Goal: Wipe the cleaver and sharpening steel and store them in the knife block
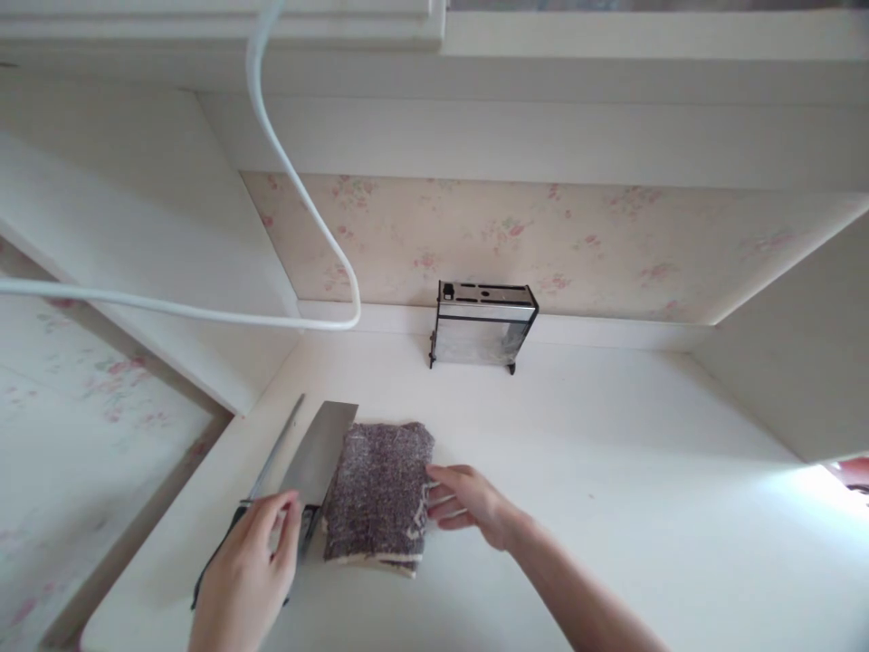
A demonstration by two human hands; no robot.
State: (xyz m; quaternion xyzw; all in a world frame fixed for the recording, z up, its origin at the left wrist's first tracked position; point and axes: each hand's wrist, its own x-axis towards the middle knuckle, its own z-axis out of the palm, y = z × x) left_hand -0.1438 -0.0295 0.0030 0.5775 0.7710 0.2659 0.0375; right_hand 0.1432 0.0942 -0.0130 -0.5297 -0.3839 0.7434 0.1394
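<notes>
Purple-grey cloth point(380, 489) lies folded on the surface point(611, 471), right of the knife point(324, 453) and rod point(278, 448). I judge folding complete; lower edges remain unaligned. My right hand point(472, 503) is spread at its right edge; my left hand point(248, 554) curls by the knife, grip indeterminable.

Towards the back of the white bench point(611, 471), we see a slotted stand point(483, 340) with black edges and a silvery top, near the floral wallpaper point(475, 231). A white cable point(307, 205) drops from the top of our view, bends sharply and runs off to the left. Above, we have a white cabinet point(204, 23); a pale left panel point(149, 217) and a pale right panel point(794, 362) flank the bench. At the far right we make out something reddish point(851, 470), too blurred to name.
</notes>
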